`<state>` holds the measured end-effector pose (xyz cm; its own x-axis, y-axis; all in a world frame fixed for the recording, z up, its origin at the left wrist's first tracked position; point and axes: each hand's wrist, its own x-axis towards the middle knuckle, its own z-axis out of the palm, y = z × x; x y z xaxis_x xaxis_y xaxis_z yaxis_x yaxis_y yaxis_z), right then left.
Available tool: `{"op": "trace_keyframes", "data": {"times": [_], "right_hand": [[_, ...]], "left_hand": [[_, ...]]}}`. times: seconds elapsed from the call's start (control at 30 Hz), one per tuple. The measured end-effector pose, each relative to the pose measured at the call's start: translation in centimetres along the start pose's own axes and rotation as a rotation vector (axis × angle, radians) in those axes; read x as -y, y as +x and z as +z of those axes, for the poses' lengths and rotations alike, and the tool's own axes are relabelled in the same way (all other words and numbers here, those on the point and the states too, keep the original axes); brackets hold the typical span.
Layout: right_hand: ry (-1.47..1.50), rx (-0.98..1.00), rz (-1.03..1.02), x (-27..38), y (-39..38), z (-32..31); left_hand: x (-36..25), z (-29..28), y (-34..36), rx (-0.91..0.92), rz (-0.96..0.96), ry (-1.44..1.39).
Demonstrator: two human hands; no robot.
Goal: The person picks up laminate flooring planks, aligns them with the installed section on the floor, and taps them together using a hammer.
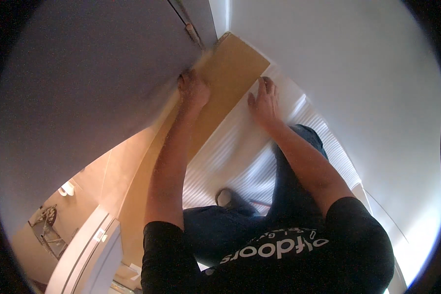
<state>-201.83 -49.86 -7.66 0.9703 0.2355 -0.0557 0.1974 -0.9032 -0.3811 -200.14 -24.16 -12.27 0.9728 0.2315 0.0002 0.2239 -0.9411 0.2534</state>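
Observation:
A long, flat tan board [237, 61], perhaps cardboard, runs beneath my arms from the far middle toward the near left. My left hand [193, 89] is over its left side, close to the lower edge of a large dark grey door panel [98, 73]. The fingers of that hand are curled and slightly blurred, and what they grip is hidden. Just past the board's right edge is my right hand [265, 104], its fingers bent but apart, with nothing visible in it. The fingertips come near that edge; contact cannot be made out.
A ribbed, shiny pale sheet [250, 171] covers the floor under my legs. A white wall [338, 63] rises on the right. A metal hinge [193, 34] sits at the panel's far edge. At the lower left stand a white door frame [83, 250] and a wheeled object [49, 230].

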Motion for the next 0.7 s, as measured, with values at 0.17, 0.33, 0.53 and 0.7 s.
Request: {"op": "trace_keyframes", "data": {"times": [0.17, 0.33, 0.53, 0.7], "right_hand": [[0.765, 0.171, 0.505, 0.2, 0.7, 4.8], [0.824, 0.279, 0.762, -3.3, 1.6, 8.0], [0.671, 0.275, 0.358, -5.2, 1.2, 9.0], [0.984, 0.039, 0.271, -0.9, 0.8, 6.6]], "left_hand": [[-2.1, 0.0, 0.0, 0.091, -0.024, 0.001], [-2.5, 0.1, 0.2, 0.097, -0.068, 0.049], [-3.2, 0.0, 0.5, 0.112, -0.104, 0.011], [-1.3, -0.2, 0.8, 0.14, -0.109, 0.014]]}}
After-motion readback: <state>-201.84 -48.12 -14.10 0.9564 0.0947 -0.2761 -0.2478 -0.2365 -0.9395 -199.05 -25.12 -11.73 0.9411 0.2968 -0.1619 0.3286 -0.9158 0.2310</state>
